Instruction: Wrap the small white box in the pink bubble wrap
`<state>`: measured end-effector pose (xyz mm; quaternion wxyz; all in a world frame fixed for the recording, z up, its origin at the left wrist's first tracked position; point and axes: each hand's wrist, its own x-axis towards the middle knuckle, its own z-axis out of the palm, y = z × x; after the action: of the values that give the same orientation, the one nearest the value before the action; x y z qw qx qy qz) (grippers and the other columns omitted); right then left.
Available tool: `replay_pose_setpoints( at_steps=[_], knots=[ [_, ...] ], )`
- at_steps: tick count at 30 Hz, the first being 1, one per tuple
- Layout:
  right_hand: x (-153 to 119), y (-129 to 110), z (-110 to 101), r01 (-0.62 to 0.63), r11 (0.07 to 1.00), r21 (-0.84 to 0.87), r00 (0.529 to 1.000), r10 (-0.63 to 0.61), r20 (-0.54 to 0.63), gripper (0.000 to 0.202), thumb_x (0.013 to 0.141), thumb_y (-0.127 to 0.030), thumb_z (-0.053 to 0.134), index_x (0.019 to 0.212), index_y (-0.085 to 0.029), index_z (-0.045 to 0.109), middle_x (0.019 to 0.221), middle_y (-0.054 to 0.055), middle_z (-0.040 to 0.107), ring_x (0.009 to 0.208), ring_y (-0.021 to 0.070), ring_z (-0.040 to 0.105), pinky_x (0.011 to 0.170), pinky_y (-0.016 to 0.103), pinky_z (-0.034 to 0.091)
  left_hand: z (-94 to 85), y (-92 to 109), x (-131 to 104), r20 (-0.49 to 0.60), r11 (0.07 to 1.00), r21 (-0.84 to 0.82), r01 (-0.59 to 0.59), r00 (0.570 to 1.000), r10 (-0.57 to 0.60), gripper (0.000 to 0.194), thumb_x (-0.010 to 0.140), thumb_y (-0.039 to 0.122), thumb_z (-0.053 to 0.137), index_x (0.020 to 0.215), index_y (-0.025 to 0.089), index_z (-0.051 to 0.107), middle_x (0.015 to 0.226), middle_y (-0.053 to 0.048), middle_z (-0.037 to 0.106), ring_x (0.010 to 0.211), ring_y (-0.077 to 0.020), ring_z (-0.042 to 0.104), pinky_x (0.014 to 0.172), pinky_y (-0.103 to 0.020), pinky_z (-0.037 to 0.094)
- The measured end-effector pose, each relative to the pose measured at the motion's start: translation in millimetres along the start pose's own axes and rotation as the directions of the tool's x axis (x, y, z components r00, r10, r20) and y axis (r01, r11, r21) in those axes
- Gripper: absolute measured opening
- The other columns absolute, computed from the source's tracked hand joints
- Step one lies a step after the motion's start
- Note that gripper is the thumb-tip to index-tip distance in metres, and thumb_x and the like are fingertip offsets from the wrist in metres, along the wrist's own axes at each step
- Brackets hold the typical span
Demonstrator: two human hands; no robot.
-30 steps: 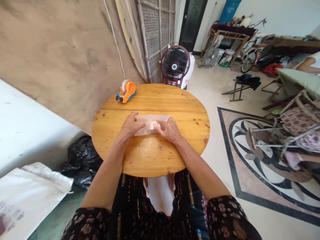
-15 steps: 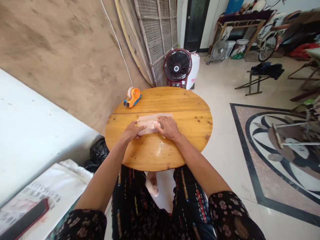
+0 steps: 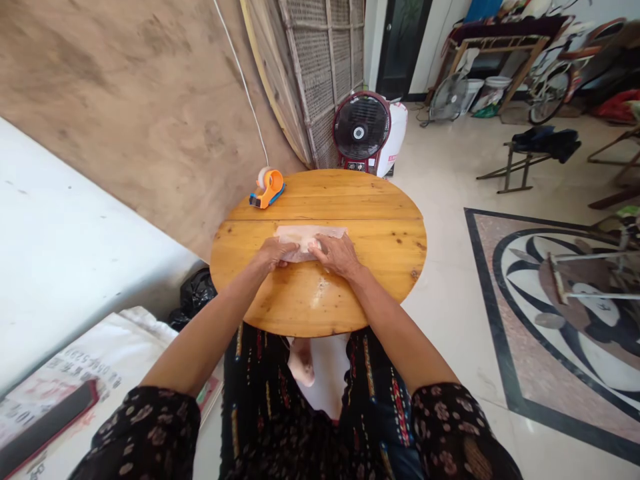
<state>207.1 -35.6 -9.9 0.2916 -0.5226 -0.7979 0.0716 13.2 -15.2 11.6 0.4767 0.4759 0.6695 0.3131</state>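
Round wooden table [image 3: 280, 300]: translucent sheet [image 3: 297, 234] lay on top, long axis left-to-right. Left hand [image 3: 276, 253] pinched its left end; right hand [image 3: 341, 254], nearer the small pale piece [image 3: 313, 244] right of sheet centre, bent over it, grip unclear.

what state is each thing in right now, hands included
left hand, at the sheet's left end, thumb on top
right hand, at the sheet's right part, thumb and fingers bent
sheet, spread on the table
tape dispenser, upright, roll loaded
fan, upright; running or not, unclear
door, looks shut
stool, unfolded, dark cloth on top
black bag, crumpled
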Motion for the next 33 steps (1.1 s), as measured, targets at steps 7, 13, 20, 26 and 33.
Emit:
replay_pose_setpoints(
  at_steps=[7,13,20,26,33],
  knots=[
    [1,-2,-2,0.024,1.000,-0.013,1.000,-0.024,-0.001,0.034,0.094,-0.048,0.052,0.110,-0.023,0.069,0.106,0.008,0.075,0.100,0.0265,0.067,0.095,0.039,0.037,7.8,7,4,-0.050,0.995,0.072,-0.067,0.996,0.071,0.017,0.059,0.023,0.067,0.074,0.019,0.063,0.065,-0.001,0.062,0.055,-0.0174,0.057,0.047,-0.026,0.041],
    [-4,-7,-9,0.070,0.997,0.020,0.995,-0.071,0.075,0.029,0.092,-0.045,0.055,0.107,-0.024,0.068,0.106,0.006,0.074,0.098,0.0247,0.067,0.085,0.034,0.041,10.3,0,-18,-0.002,0.995,-0.055,-0.087,0.996,0.087,0.014,0.061,0.025,0.065,0.073,0.018,0.064,0.065,-0.002,0.065,0.051,-0.0141,0.056,0.040,-0.022,0.041],
    [-11,-21,-18,0.187,0.981,0.052,0.960,-0.194,0.201,0.030,0.091,-0.047,0.057,0.107,-0.023,0.066,0.107,0.006,0.072,0.096,0.0239,0.066,0.079,0.032,0.040,-8.9,-20,-47,0.129,0.947,-0.319,-0.019,0.990,0.064,0.032,0.058,0.034,0.075,0.079,0.013,0.064,0.067,-0.001,0.066,0.050,-0.0121,0.057,0.037,-0.021,0.045],
    [-7,-24,-23,0.218,0.970,0.107,0.933,-0.239,0.268,0.029,0.089,-0.048,0.060,0.103,-0.022,0.065,0.106,0.005,0.070,0.093,0.0224,0.064,0.074,0.030,0.040,-12.3,-23,-55,0.131,0.946,-0.321,-0.039,0.988,0.086,0.034,0.059,0.034,0.078,0.081,0.014,0.064,0.065,0.001,0.065,0.048,-0.0097,0.055,0.040,-0.019,0.046],
    [-7,-24,-23,0.215,0.968,0.127,0.926,-0.244,0.289,0.027,0.088,-0.047,0.062,0.102,-0.024,0.065,0.105,0.004,0.070,0.086,0.0203,0.062,0.069,0.029,0.037,-14.8,-24,-56,0.105,0.945,-0.311,-0.099,0.985,0.138,0.028,0.065,0.035,0.076,0.080,0.015,0.063,0.065,0.002,0.064,0.050,-0.0090,0.055,0.047,-0.020,0.046]
  ],
)
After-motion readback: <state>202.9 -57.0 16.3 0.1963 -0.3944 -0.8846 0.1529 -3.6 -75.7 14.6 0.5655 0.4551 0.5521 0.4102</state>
